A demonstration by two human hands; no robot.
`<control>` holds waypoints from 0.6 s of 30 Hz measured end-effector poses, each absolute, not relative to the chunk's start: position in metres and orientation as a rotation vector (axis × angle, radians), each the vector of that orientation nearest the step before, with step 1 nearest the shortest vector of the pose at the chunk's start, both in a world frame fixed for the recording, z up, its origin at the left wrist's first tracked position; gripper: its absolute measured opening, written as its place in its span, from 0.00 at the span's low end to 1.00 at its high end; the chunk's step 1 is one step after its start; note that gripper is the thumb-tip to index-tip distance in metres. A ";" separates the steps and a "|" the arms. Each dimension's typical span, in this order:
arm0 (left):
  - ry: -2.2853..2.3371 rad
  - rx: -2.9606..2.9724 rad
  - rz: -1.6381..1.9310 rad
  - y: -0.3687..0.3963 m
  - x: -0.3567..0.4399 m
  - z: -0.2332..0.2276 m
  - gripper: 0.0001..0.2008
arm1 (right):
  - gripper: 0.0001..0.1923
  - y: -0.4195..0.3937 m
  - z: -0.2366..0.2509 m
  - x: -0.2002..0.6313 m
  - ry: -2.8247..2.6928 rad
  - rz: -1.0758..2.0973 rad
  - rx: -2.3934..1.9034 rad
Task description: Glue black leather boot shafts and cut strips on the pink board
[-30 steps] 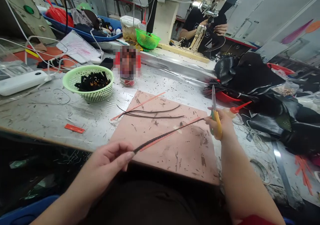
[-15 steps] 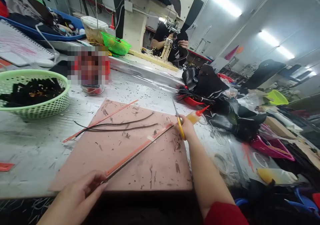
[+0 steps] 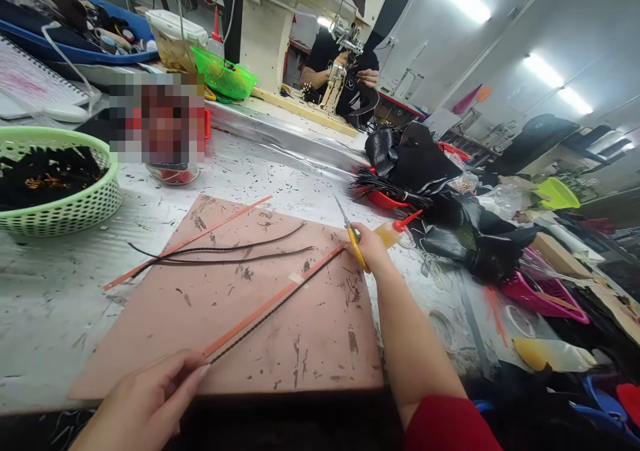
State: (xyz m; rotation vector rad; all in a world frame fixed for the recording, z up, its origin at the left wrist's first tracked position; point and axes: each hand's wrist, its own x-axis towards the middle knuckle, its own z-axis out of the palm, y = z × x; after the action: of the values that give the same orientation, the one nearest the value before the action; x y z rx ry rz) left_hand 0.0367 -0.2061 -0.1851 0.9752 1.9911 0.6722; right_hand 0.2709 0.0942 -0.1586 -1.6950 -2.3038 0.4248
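Observation:
My left hand (image 3: 155, 391) is closed at the near end of an orange strip (image 3: 250, 319) and a black braided cord (image 3: 280, 303), thumb and fingertips pinching there. The cord runs along the strip's right side, and a small pale piece of tape (image 3: 297, 279) crosses the strip. At the far end, my right hand (image 3: 374, 249) is closed around yellow-handled scissors (image 3: 356, 247), their blades pointing up and away. Its fingers also meet the far end of strip and cord. Both lie over a pinkish board (image 3: 325, 344). Two loose black cords (image 3: 235, 260) cross another orange strip (image 3: 200, 236).
At left stands a light green basket (image 3: 113, 191) of black pieces. A glue bottle (image 3: 390, 233) with a red nozzle lies just beyond my right hand. Black material (image 3: 430, 161) and a pink basket (image 3: 550, 297) occupy the right. Behind, a person (image 3: 320, 71) works at a sewing machine (image 3: 337, 84).
My left fingertips have closed over the cord end that stuck out before. The scissors have tilted slightly, their tips shifting left. The camera view has shifted a little.

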 end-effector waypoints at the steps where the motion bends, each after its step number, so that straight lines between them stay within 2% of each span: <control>1: 1.986 0.948 0.655 -0.205 0.038 -0.181 0.21 | 0.24 0.094 -0.158 0.270 -2.318 0.419 -1.703; 7: 1.915 0.877 0.721 -0.211 0.048 -0.159 0.13 | 0.26 0.091 -0.161 0.273 -2.362 0.458 -1.755; 11: 1.921 0.916 0.718 -0.221 0.050 -0.158 0.08 | 0.27 0.095 -0.171 0.280 -2.373 0.419 -1.779; 18: 1.960 1.016 0.749 -0.224 0.052 -0.164 0.05 | 0.28 0.097 -0.176 0.285 -2.425 0.301 -1.797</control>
State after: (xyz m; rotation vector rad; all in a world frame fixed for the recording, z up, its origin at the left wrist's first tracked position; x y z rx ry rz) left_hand 0.0524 -0.2242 -0.1639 1.0159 1.9600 0.7495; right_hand 0.2848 0.0973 -0.1761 -1.7970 -2.4246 0.3013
